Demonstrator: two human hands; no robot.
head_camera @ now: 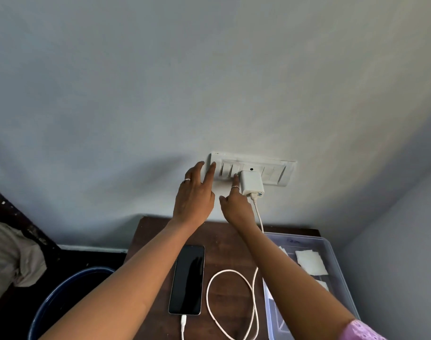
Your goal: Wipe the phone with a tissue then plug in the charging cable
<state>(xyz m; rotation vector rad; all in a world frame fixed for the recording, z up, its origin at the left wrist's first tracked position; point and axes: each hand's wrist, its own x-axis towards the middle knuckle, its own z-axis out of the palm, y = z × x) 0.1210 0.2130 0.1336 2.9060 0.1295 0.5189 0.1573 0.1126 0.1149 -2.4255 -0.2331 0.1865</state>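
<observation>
Nearest, at 6 o'clock, the phone [187, 279] lies face up on the brown table [221, 244], white charging cable [230, 303] plugged into its bottom end and looping off toward 5. A clear tub [332, 256] with tissues [310, 261] sits at 4 o'clock. Further up, the left hand [194, 192] rests flat, fingers spread, by the switchboard [255, 171]. The right hand [236, 203] pokes one finger at a switch beside the white charger [251, 183], gripping nothing.

Phone [187, 279] on tabletop [229, 244], cable [230, 305] looped to its right, bin [332, 244] at right edge holding tissues [310, 262]; charger [251, 183] in wall switchboard [278, 174] above.
</observation>
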